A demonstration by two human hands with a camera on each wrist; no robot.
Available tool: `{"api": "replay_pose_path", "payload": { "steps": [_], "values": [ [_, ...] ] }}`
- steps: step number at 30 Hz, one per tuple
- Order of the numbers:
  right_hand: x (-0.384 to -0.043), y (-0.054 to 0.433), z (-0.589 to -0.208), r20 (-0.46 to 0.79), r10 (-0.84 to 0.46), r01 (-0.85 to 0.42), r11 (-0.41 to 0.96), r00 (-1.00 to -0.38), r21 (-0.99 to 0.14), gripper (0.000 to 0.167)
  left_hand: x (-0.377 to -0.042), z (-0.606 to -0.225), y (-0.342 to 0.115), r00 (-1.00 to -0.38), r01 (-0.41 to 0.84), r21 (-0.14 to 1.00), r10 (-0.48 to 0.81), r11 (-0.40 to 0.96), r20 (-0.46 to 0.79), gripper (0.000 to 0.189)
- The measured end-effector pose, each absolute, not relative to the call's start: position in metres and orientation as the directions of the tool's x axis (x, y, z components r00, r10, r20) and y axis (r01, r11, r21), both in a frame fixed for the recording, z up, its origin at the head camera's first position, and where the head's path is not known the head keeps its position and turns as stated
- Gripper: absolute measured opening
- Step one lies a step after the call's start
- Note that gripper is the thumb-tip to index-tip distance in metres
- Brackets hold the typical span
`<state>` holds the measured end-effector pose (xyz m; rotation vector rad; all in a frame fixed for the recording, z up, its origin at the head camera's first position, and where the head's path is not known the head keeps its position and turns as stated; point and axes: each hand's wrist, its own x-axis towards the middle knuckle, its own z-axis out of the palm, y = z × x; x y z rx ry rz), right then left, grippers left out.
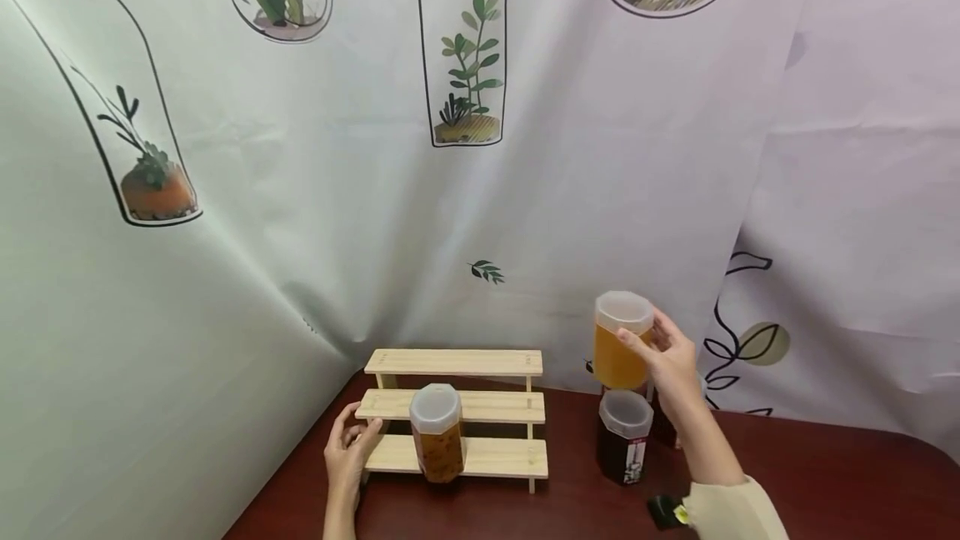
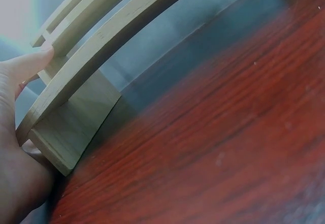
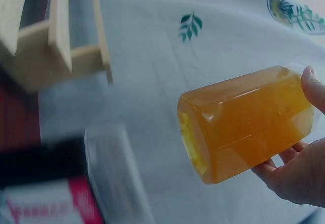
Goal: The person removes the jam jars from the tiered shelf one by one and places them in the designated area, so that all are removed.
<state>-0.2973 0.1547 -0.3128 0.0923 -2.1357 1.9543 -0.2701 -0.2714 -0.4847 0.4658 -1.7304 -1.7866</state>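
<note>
In the head view a three-step wooden rack stands at the back of the table, a white-lidded jar with speckled orange-brown contents on its lowest step. My left hand grips the rack's left end; in the left wrist view the thumb lies along a wooden slat. To the right, my right hand holds a white-lidded jar of amber contents upright in the air by its upper part. The right wrist view shows this amber jar with fingers and thumb on opposite sides of its lidded end.
Below the raised jar, a dark jar with a white lid and a label stands on the red-brown table. Behind it are more jars, partly hidden by my right arm. A small black object lies near my right sleeve. Printed cloth hangs behind.
</note>
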Motion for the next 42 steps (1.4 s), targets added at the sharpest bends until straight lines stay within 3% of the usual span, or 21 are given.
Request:
{"api": "replay_pose_path", "payload": {
  "steps": [18, 24, 35, 39, 42],
  "values": [
    [-0.271, 0.25, -0.367, 0.1, 0.255, -0.035, 0.249, -0.962, -0.968, 0.078, -0.27, -0.478, -0.272, -0.788, 0.158, 0.987, -0.603, 0.003, 0.128, 0.051],
    [-0.268, 0.266, -0.384, 0.079, 0.187, -0.014, 0.326, -0.979, -0.945, 0.08, -0.27, -0.479, -0.271, -0.789, 0.146, 0.989, -0.603, 0.008, 0.121, 0.051],
    [-0.276, 0.271, -0.406, -0.079, 0.086, 0.1, 0.277, -0.993, -0.956, 0.089, -0.275, -0.475, -0.273, -0.786, 0.155, 0.988, -0.604, 0.015, 0.132, 0.052],
    [-0.279, 0.273, -0.419, -0.096, 0.061, 0.11, 0.297, -0.993, -0.949, 0.085, -0.274, -0.477, -0.272, -0.782, 0.147, 0.989, -0.609, 0.024, 0.13, 0.051],
    [-0.282, 0.277, -0.429, -0.086, 0.043, 0.095, 0.299, -0.995, -0.95, 0.073, -0.273, -0.479, -0.273, -0.78, 0.145, 0.989, -0.612, 0.022, 0.128, 0.051]
  ]
}}
